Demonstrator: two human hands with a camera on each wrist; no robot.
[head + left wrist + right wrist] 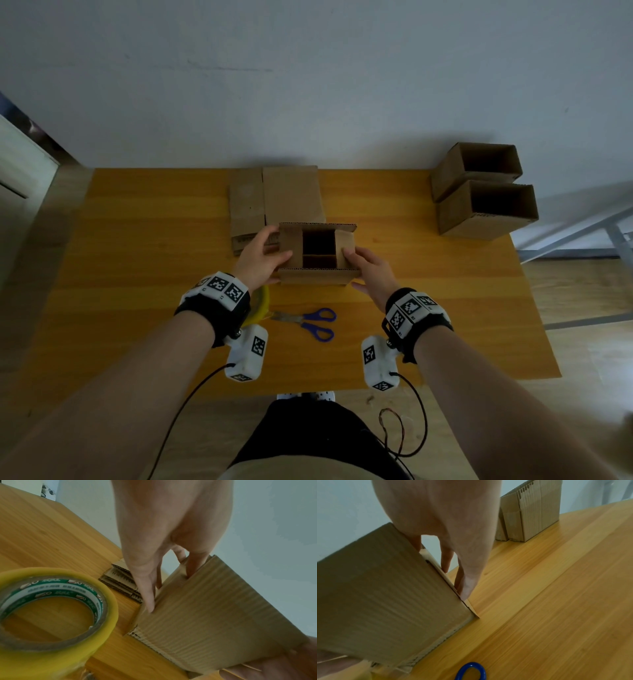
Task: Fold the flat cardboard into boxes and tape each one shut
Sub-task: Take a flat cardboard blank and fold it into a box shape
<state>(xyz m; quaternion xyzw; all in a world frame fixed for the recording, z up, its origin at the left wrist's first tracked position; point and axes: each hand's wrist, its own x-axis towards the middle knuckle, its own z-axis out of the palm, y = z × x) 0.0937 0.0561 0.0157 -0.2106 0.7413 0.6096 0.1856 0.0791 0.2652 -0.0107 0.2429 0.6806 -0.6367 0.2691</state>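
The half-folded box (318, 253) stands at the middle of the table (137, 240), its two side flaps only partly tucked in. If either hand eases off, I reckon they will spring up, or the walls will skew. The left hand (263, 255) clasps the left wall, thumb over the flap. The right hand (371, 270) clasps the right side, fingers pointing down.

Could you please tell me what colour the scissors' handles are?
Blue; the scissors show best in the head view.
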